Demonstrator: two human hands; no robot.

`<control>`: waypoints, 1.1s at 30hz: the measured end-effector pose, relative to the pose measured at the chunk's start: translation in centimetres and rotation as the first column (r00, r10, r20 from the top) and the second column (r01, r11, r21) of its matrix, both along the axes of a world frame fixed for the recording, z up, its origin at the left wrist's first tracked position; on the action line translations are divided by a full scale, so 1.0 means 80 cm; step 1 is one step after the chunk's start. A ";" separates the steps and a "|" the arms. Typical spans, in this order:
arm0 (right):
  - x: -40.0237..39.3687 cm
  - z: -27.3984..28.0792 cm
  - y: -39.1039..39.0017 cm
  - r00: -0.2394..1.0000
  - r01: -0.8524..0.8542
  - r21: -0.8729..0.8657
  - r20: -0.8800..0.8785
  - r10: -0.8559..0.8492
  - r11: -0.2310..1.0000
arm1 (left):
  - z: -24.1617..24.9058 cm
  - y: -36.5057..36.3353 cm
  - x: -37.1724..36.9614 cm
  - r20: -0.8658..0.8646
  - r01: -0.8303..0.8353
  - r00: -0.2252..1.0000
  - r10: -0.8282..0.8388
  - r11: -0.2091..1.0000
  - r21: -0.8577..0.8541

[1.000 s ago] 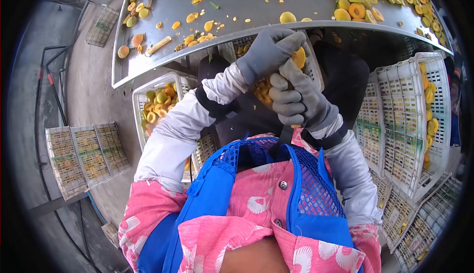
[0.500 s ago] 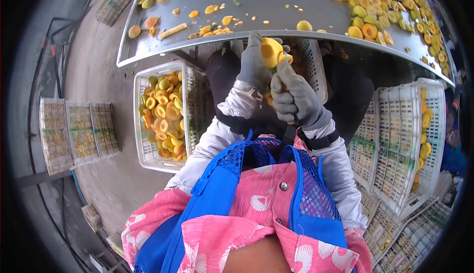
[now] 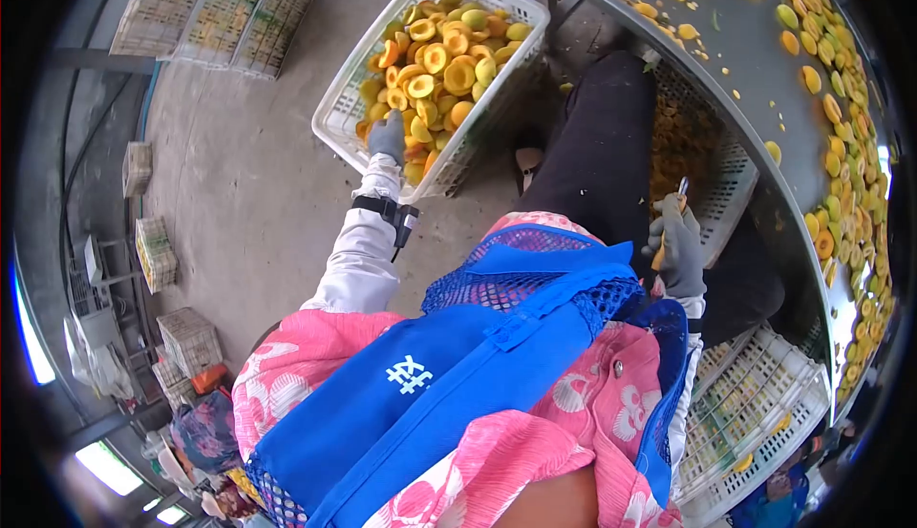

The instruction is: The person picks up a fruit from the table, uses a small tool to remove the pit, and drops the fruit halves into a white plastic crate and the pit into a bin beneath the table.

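- Reaching over the rim of a white plastic crate point(image 3: 344, 108), my left hand point(image 3: 386, 138) meets a heap of yellow peach halves point(image 3: 444, 65); from this remote view I cannot tell whether its gloved fingers grasp a piece or are free.
- I have my right hand point(image 3: 676, 246) curled tightly around the handle of a metal-tipped tool point(image 3: 683, 187), its tip poking up beside the table.
- Filling the crate on the concrete floor, the peach halves mostly show their pit hollows.
- A dark-trousered leg point(image 3: 597, 146) stands in the way between my hands, parting that crate from a second crate point(image 3: 731, 189), which holds brownish scraps point(image 3: 683, 137).
- On my right, the metal table point(image 3: 755, 60) overhangs the second crate with its raised edge, more cut fruit point(image 3: 841, 146) crowding its far side.
- I see stacked crates point(image 3: 215, 12) at upper left, well apart from my left hand, and a pale crate point(image 3: 764, 394) near my right forearm.
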State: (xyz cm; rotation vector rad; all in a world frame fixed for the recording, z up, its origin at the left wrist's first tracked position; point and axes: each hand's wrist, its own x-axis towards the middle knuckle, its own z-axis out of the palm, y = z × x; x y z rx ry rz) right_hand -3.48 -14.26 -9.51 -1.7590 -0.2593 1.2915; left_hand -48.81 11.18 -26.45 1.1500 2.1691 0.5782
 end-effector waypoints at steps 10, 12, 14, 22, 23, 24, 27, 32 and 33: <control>0.010 -0.032 -0.026 0.961 0.159 0.263 -0.262 -0.088 0.952 | 0.063 0.021 0.149 0.288 0.092 0.919 -0.268 0.859 0.504; 0.008 -0.020 -0.021 0.961 0.207 0.187 -0.224 -0.164 0.960 | 0.130 0.016 0.250 0.510 0.287 0.677 -0.530 0.829 0.480; 0.009 0.037 -0.016 0.971 0.235 0.065 -0.058 -0.231 0.970 | 0.151 0.025 0.344 0.629 0.399 0.560 -0.539 0.841 0.365; 0.095 0.044 -0.085 0.781 0.623 0.183 -0.191 -0.594 0.761 | 0.277 -0.100 0.689 0.233 0.944 -0.110 -0.966 -0.028 0.329; 0.104 0.042 -0.091 0.757 0.649 0.146 -0.219 -0.616 0.746 | 0.284 -0.120 0.734 0.082 0.925 -0.235 -0.968 -0.197 0.324; 0.110 0.043 -0.098 0.746 0.661 0.137 -0.233 -0.624 0.738 | 0.272 -0.133 0.779 0.016 0.843 -0.375 -0.927 -0.334 0.422; 0.121 0.033 -0.116 0.695 0.711 0.177 -0.320 -0.643 0.680 | 0.281 -0.182 0.914 -0.301 0.589 -0.627 -0.719 -0.690 0.420; 0.146 0.039 -0.133 0.692 0.702 0.111 -0.340 -0.637 0.703 | 0.186 -0.222 1.101 -0.753 0.484 -0.574 -0.322 -0.875 0.005; 0.143 0.039 -0.132 0.674 0.714 0.082 -0.352 -0.650 0.696 | 0.191 -0.222 1.105 -0.745 0.482 -0.584 -0.322 -0.876 0.000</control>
